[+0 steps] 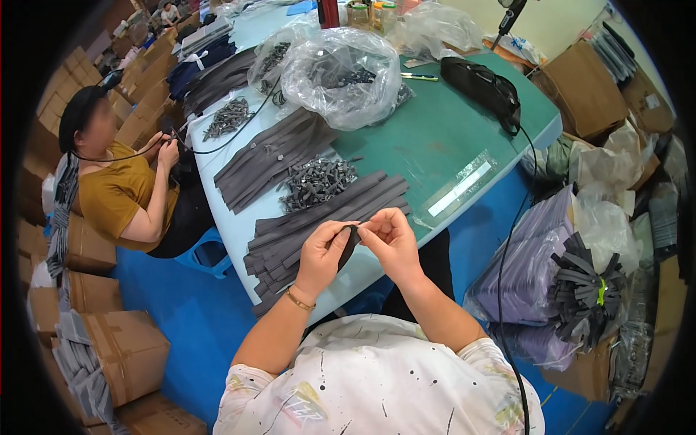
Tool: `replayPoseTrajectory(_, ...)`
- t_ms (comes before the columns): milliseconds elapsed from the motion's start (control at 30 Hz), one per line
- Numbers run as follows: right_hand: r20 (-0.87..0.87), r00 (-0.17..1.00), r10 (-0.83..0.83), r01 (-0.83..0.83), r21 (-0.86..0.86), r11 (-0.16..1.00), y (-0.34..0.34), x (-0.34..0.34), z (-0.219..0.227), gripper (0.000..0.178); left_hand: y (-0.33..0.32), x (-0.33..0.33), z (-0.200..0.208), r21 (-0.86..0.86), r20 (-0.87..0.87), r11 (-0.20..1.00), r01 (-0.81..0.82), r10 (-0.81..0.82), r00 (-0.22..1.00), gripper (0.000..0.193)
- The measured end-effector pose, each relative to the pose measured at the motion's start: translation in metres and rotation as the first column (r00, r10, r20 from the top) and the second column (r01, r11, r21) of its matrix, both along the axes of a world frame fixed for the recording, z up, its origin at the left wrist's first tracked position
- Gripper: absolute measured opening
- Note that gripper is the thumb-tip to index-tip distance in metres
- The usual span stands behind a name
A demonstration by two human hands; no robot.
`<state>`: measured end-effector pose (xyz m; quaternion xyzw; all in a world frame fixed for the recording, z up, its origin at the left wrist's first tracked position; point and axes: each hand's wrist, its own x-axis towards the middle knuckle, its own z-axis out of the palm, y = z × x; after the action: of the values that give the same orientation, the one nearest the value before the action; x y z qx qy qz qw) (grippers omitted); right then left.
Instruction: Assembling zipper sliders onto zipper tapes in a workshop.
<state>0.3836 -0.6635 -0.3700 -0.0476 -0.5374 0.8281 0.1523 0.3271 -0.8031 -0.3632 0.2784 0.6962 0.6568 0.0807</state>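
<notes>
My left hand [324, 252] and my right hand [391, 241] meet just past the near table edge. Between their fingertips they pinch a dark fabric strip [350, 246], folded at its upper end. Whether a small fitting is on that fold is hidden by my fingers. Directly beyond my hands, a layer of dark grey strips [362, 199] lies across the table [319, 310]. A heap of small dark and shiny fittings [317, 183] rests behind it, and more grey strips [264, 161] spread farther left.
Another person [127, 192] sits at the left, handling a dark strip. A clear plastic bag [341, 80], a second fittings pile [228, 118], a black pouch [481, 90] and a white strip in clear film [460, 188] lie on the table. Bundled goods [529, 254] and cartons [127, 351] flank it.
</notes>
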Motion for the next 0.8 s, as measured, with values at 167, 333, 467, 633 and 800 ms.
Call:
replayPoseTrajectory(167, 0.027, 0.999, -0.036, 0.033, 0.107, 0.994, -0.002, 0.004, 0.0, 0.021, -0.001, 0.0, 0.005, -0.035, -0.06, 0.999, -0.018, 0.016, 0.998, 0.015)
replayPoseTrajectory(333, 0.021, 0.998, -0.067, 0.063, 0.177, 0.982, -0.003, 0.011, -0.006, 0.022, 0.0, 0.004, 0.008, -0.122, -0.277, 0.99, -0.063, 0.027, 0.96, 0.014)
replayPoseTrajectory(467, 0.1, 0.995, 0.016, -0.014, -0.027, 1.0, -0.001, 0.014, -0.005, 0.022, 0.002, 0.007, 0.003, -0.147, -0.675, 0.966, -0.211, 0.058, 0.736, 0.018)
replayPoseTrajectory(633, 0.117, 0.993, 0.032, -0.017, -0.123, 0.992, 0.0, 0.018, -0.006, 0.023, 0.002, 0.01, 0.003, -0.164, -0.81, 0.952, -0.258, 0.019, 0.585, 0.023)
replayPoseTrajectory(800, 0.207, 0.956, 0.207, -0.087, -0.473, 0.877, 0.001, 0.02, -0.011, 0.024, -0.002, 0.016, 0.004, -0.165, -0.919, 0.952, -0.258, -0.053, 0.392, 0.03)
